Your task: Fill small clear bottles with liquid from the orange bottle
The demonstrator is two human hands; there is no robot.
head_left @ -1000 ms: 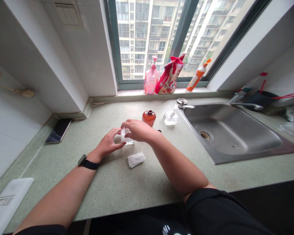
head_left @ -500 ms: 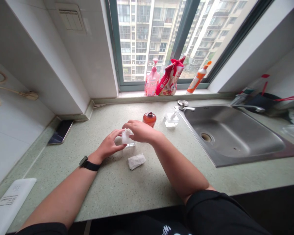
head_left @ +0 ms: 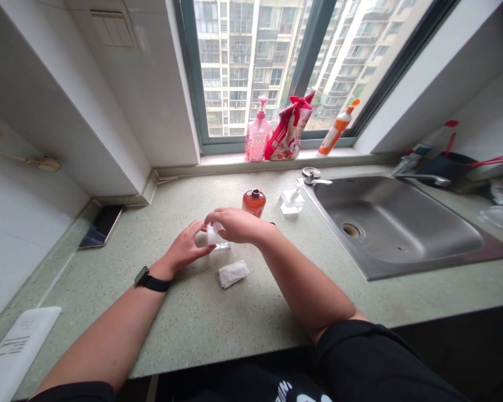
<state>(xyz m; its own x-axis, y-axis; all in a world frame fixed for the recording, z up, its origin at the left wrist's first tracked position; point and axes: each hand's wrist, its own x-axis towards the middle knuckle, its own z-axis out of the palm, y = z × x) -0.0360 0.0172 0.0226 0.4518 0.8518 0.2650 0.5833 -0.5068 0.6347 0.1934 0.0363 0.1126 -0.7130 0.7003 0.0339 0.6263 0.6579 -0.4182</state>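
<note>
A small clear container [head_left: 222, 245] stands on the counter between my two hands. My left hand [head_left: 189, 245], with a black watch on its wrist, grips it from the left side, thumb in front. Over its top my right hand [head_left: 235, 226] is curled, fingers reaching across to the far side. Something whitish [head_left: 213, 233] shows at the container; whether it is a part of it or paper, I cannot tell. Behind my right hand an amber bottle [head_left: 254, 202] stands with no cap on. A folded white tissue [head_left: 233, 273] lies in front of the container.
To the right stands a clear square pump bottle [head_left: 291, 202], beside the steel sink [head_left: 402, 223]. A phone [head_left: 101, 226] and a white flat package [head_left: 20, 346] lie at the left. On the sill are a pink pump bottle [head_left: 257, 137], a red bag [head_left: 289, 131] and an orange bottle [head_left: 337, 131].
The view has shifted slightly. Both hands stay at the container; my right hand has turned a little over its top, and a small black object now peeks out behind my right wrist.
</note>
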